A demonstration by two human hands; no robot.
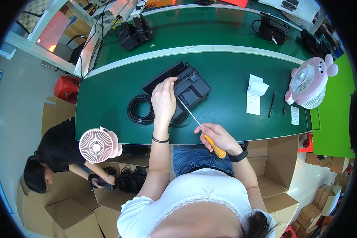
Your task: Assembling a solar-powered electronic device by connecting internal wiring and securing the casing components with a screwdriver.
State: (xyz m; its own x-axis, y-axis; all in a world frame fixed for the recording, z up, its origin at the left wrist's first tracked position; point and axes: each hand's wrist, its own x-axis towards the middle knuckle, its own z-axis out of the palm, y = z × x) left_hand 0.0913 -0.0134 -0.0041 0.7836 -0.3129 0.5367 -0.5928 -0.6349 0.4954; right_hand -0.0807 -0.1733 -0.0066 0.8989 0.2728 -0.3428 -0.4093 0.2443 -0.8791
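A black hinged plastic case [191, 88] lies tilted on the green table, with its flat panel-like part [162, 77] to the left. My left hand [164, 99] rests on the case near where the panel meets the box, fingers bent round its edge. In my right hand [220, 139] is a screwdriver with a yellow handle [214, 146]; its long metal shaft points up and left, and the tip meets the case's near side. A coil of black cable [140, 109] lies beside my left wrist, partly hidden by it.
A pink fan [305, 81] stands at the right, a second fan [97, 145] at the near left edge. Paper slips [254, 101] and a black pen [271, 104] lie right of the case. More black devices [135, 33] sit on the back shelf. At left, a person [63, 154] handles a device among cardboard boxes.
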